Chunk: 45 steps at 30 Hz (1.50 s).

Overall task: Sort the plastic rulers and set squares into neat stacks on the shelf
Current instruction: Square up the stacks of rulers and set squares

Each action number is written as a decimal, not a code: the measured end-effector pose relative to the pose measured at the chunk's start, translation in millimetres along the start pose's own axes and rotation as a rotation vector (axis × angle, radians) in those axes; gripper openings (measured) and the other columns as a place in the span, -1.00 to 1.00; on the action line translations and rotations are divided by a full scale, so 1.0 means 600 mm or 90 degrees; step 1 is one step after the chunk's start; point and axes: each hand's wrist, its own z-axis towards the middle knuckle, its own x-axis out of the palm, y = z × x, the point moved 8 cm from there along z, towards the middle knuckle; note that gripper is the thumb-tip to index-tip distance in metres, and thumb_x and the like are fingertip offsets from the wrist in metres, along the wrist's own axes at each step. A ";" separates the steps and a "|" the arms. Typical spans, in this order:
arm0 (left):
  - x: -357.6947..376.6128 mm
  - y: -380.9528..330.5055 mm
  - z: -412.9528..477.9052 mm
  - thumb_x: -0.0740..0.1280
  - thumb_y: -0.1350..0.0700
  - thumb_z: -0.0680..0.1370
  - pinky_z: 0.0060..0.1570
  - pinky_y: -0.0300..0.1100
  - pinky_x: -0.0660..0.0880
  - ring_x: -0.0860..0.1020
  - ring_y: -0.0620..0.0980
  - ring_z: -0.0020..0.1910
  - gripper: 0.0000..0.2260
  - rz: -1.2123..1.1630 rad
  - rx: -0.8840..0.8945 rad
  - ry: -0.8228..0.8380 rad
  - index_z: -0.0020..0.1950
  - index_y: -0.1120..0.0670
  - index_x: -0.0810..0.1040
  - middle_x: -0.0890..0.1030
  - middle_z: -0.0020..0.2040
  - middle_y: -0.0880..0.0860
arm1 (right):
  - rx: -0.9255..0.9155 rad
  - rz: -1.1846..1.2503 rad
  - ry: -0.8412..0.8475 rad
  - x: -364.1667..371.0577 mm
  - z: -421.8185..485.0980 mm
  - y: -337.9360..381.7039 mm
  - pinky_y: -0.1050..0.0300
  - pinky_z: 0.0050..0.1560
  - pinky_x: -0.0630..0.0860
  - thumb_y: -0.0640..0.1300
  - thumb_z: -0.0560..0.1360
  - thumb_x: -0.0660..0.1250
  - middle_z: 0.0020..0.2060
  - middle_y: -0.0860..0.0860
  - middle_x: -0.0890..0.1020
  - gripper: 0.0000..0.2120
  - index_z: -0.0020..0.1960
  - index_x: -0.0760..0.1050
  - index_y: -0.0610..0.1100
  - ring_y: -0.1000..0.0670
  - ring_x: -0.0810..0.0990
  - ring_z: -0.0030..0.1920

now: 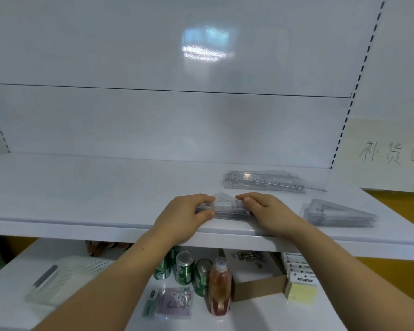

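Observation:
A small stack of clear plastic set squares (225, 207) lies near the front edge of the white shelf (81, 187). My left hand (184, 215) grips its left end, thumb at the front and fingers curled over the back. My right hand (265, 211) grips its right end the same way. A stack of clear straight rulers (263, 181) lies further back to the right. Another stack of clear set squares (339, 215) sits at the right, close to the front edge.
The shelf's back panel (167, 123) rises behind. On the lower shelf stand green cans (185, 267), a bottle of reddish liquid (220, 285), a cardboard box (258, 289), yellow sticky notes (301, 289), a purple packet (175, 303) and a white perforated tray (65, 278).

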 end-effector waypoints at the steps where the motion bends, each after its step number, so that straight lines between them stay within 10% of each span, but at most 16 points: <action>1: -0.001 0.000 0.000 0.36 -0.06 0.51 0.23 -0.16 0.40 0.50 -0.09 0.21 -0.67 -0.001 0.000 -0.004 0.28 -0.11 0.52 0.56 0.25 -0.07 | 0.000 0.015 0.007 0.002 -0.002 0.000 0.26 0.17 0.28 0.05 0.62 0.10 0.28 0.10 0.51 -0.65 0.35 0.43 0.04 0.15 0.43 0.17; 29: -0.008 -0.001 0.000 0.35 -0.08 0.51 0.17 -0.27 0.37 0.50 -0.12 0.19 -0.65 -0.021 0.014 -0.001 0.28 -0.09 0.52 0.55 0.25 -0.08 | -0.028 -0.038 -0.004 0.003 -0.008 0.007 0.31 0.20 0.24 0.04 0.62 0.13 0.32 0.13 0.48 -0.65 0.38 0.41 0.06 0.12 0.41 0.30; 35: -0.008 0.000 0.005 0.34 0.00 0.53 0.13 -0.29 0.31 0.46 -0.06 0.23 -0.57 0.083 0.027 0.068 0.39 -0.18 0.38 0.50 0.31 -0.02 | -0.034 -0.037 -0.025 -0.001 -0.020 0.010 0.26 0.02 0.46 0.01 0.45 0.41 -0.10 0.27 0.48 -0.48 0.39 0.39 0.07 0.19 0.54 -0.09; 45: -0.030 0.019 -0.004 0.41 0.04 0.48 -0.09 -0.46 0.34 0.50 -0.20 -0.06 -0.58 -0.022 -0.015 0.010 0.33 -0.08 0.47 0.53 -0.03 -0.15 | -0.016 -0.013 -0.061 -0.006 -0.021 0.004 0.27 0.01 0.43 -0.01 0.44 0.40 -0.11 0.20 0.49 -0.50 0.37 0.42 0.05 0.15 0.54 -0.07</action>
